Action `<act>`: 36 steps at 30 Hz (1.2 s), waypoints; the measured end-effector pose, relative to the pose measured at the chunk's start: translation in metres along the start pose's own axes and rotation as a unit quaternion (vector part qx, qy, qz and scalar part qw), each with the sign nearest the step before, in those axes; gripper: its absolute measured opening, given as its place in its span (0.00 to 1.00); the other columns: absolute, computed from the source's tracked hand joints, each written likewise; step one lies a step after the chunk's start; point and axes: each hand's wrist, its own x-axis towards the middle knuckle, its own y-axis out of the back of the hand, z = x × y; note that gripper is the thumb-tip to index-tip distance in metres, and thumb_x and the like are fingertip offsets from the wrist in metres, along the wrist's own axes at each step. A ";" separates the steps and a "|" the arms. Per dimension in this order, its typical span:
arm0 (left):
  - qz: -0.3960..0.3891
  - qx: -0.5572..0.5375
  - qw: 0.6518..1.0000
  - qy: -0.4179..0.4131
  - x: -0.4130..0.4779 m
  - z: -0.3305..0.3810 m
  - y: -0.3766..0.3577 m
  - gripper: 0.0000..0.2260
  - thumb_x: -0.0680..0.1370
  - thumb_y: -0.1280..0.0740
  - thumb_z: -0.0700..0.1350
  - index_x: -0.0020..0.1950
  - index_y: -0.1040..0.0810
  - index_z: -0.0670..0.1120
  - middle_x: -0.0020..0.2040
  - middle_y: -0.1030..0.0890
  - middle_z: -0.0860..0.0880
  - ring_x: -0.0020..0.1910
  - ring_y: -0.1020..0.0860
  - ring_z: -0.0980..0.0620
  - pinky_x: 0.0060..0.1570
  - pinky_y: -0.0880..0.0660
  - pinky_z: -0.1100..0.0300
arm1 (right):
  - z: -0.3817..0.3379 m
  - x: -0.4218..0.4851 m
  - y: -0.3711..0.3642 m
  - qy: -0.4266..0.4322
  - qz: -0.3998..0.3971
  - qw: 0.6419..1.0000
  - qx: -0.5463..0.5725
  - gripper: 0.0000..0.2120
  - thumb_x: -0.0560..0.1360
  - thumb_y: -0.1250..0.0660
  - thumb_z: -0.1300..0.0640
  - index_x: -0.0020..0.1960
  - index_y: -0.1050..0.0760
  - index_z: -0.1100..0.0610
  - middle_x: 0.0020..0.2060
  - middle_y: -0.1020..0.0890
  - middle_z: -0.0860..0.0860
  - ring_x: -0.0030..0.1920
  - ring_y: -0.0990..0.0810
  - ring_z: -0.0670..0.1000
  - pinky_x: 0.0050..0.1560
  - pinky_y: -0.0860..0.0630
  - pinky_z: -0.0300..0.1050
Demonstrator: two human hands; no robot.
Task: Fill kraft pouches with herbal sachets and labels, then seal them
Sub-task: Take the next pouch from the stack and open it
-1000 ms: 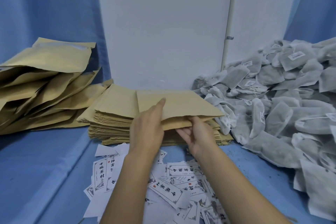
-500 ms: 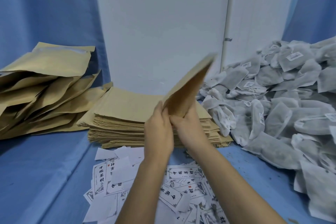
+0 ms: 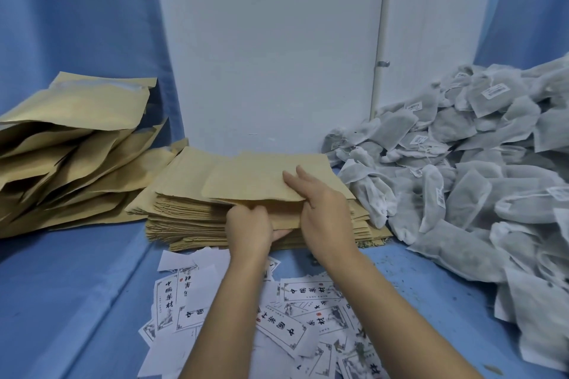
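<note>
Head view looks down on a blue cloth-covered surface (image 3: 77, 286) set against a white wall panel (image 3: 271, 55). At the centre, a single kraft pouch (image 3: 261, 184) lies on top of a tall stack of flat kraft pouches (image 3: 184, 218), its near edge lifted a little off the stack. The left hand (image 3: 251, 231) has its fingers curled round the lower near edge of that pouch. The right hand (image 3: 323, 209) lays its fingers fairly straight over the pouch's upper face with the thumb at the near edge, pinching the top layer, so the two hands sit close together at the pouch mouth. To the left, a loose pile of bulging pouches (image 3: 70, 144) leans toward the wall. To the right spreads a large heap of grey herbal sachets (image 3: 462, 169), touching the stack's right side. Printed paper labels (image 3: 308, 289) lie scattered just in front of the stack, beneath both forearms.
</note>
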 end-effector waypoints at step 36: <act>0.016 0.096 0.944 -0.314 -0.001 0.008 0.027 0.07 0.81 0.41 0.50 0.58 0.28 0.57 0.73 0.40 0.65 0.63 0.35 0.74 0.50 0.38 0.81 | 0.001 0.014 0.015 -0.171 0.074 0.973 0.136 0.24 0.72 0.44 0.70 0.63 0.25 0.54 0.57 0.20 0.48 0.44 0.24 0.35 0.38 0.32 0.23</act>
